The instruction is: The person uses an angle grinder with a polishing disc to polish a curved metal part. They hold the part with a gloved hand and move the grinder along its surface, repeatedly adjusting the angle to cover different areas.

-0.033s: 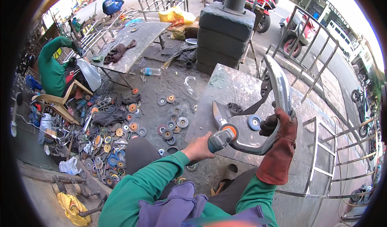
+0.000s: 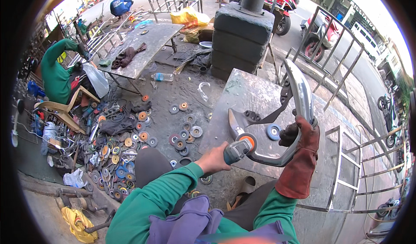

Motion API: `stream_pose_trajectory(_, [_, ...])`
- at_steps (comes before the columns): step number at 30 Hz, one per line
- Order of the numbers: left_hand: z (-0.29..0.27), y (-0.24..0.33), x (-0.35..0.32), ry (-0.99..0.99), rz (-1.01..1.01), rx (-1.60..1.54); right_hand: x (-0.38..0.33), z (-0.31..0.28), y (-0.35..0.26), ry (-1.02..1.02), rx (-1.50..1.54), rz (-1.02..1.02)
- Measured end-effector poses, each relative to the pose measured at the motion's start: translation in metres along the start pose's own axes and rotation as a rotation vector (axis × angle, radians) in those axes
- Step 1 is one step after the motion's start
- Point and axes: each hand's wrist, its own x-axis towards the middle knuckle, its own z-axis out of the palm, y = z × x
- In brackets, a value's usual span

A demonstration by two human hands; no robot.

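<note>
My bare left hand is wrapped round an angle grinder with an orange disc on its head. That disc sits against the lower bend of a curved, polished metal bar with dark bracket arms, though the exact contact is hard to make out. In a reddish-brown leather glove, my right hand grips the bar's right side, its fingers curled round it. Both stand over a worn metal-topped table. A blue grinding disc lies on that top, inside the bar's curve.
Many used discs are strewn over the floor to my left. Welded metal frames stand at the right, and a dark block pillar rises beyond the table. Another person in green works at the left, near a second table.
</note>
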Motion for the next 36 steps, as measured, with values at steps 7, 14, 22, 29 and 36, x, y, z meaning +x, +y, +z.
stream_pose_trajectory(7, [-0.007,-0.010,0.016,0.177,-0.103,-0.165,-0.001,-0.003,-0.004,-0.053,0.021,-0.047])
stream_pose_trajectory(14, [-0.007,0.000,0.000,-0.070,0.005,0.006,0.001,-0.002,0.001,-0.024,0.006,-0.027])
stream_pose_trajectory(22, [-0.010,0.006,0.004,0.126,-0.053,-0.050,0.001,-0.004,-0.001,-0.041,-0.008,-0.040])
stream_pose_trajectory(29, [-0.007,0.002,0.007,-0.033,0.005,-0.025,0.001,-0.002,0.002,-0.028,-0.018,-0.045])
stream_pose_trajectory(36, [-0.011,-0.004,0.017,0.157,-0.073,-0.063,-0.001,-0.003,-0.003,-0.049,-0.008,-0.052])
